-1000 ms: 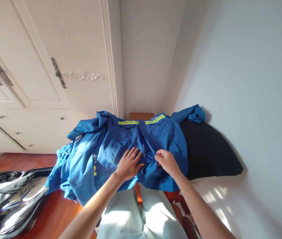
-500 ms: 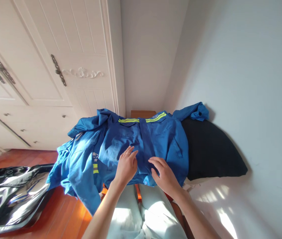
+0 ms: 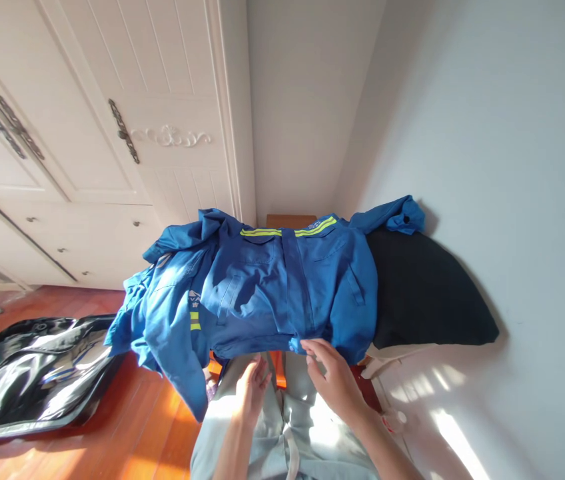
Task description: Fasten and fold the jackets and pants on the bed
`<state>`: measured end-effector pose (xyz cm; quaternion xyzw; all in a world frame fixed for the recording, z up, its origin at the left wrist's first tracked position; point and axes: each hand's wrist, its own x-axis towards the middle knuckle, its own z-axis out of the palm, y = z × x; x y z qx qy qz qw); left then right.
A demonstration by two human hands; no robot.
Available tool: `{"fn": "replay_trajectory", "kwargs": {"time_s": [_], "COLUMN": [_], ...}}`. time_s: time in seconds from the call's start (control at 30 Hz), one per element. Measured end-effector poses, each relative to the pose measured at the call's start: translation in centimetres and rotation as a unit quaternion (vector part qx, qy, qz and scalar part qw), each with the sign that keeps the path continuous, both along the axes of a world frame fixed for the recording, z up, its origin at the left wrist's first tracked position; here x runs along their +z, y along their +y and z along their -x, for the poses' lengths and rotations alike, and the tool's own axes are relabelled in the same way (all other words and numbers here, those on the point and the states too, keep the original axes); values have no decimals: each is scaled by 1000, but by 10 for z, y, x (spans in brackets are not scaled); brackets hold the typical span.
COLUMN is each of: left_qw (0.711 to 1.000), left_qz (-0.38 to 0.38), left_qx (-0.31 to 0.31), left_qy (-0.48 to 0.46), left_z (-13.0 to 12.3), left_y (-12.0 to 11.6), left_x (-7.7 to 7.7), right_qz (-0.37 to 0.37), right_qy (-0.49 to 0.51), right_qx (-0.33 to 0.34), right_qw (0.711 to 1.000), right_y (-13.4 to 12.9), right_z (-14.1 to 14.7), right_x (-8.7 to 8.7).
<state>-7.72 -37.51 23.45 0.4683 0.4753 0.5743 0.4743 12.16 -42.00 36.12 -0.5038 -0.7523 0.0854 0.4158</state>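
Observation:
A blue jacket [image 3: 267, 287] with yellow-green reflective stripes lies spread out in front of me, its front placket facing up and its hem toward me. My right hand [image 3: 330, 373] is at the hem near the placket, its fingertips by a light blue patch; the fingers are bent, with thumb and forefinger apart. Just below the hem, over my legs, my left hand [image 3: 253, 387] has its fingers loosely curled and apart, holding nothing. More blue clothing [image 3: 162, 313] with a logo and a reflective band is heaped at the jacket's left.
Black fabric [image 3: 427, 293] lies to the right, against the wall [image 3: 512, 167]. A white wardrobe [image 3: 177, 67] stands at the back left. On the wooden floor at left sits an open black suitcase or bag [image 3: 47, 373] with shiny contents.
My left hand has moved off the jacket, down and toward me. My right hand has shifted slightly down toward the hem. The camera view has shifted a little.

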Motion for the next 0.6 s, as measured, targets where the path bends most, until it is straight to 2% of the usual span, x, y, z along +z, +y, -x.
{"fn": "replay_trajectory", "kwargs": {"time_s": [0.1, 0.17, 0.3, 0.43, 0.6], "left_qw": [987, 970, 937, 913, 894], "left_qz": [68, 97, 126, 138, 137], "left_qx": [-36, -50, -48, -43, -55], "left_qy": [-142, -216, -322, -381, -422], "left_z": [-26, -40, -50, -49, -51], "left_y": [2, 3, 1, -11, -32], "left_x": [11, 20, 35, 43, 53], "right_qz": [55, 68, 95, 131, 164], "right_qy": [80, 100, 64, -10, -59], "right_qx": [-83, -108, -120, -170, -205], "right_qw": [992, 987, 986, 977, 963], "right_y": [-9, -8, 4, 17, 24], "right_z": [2, 6, 19, 27, 27], "right_x": [-20, -23, -5, 15, 23]}}
